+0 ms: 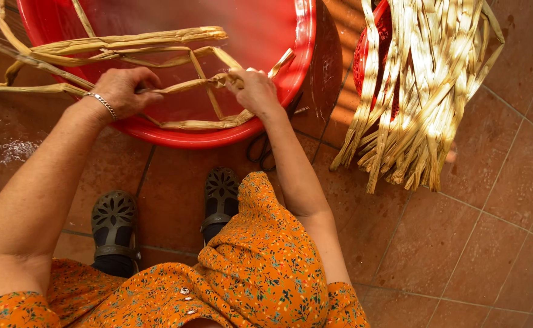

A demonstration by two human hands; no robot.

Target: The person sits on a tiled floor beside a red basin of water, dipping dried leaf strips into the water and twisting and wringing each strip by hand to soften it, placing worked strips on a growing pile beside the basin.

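Gripping one pale strip (pixel 181 85) above the red basin (pixel 297 67), the left hand (pixel 123 91) and right hand (pixel 254 91) are pinching its ends. Beside the basin, a strip bundle (pixel 424 91) is lying on wet brown tiles (pixel 491 243).

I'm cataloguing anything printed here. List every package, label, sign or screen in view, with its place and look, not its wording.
None: no package, label, sign or screen shows.
What is there: a red plastic basin on brown floor tiles.
Pale dried plant strips held over it by the left hand and right hand.
A bundle of the same strips at the right.
Scissors by the basin.
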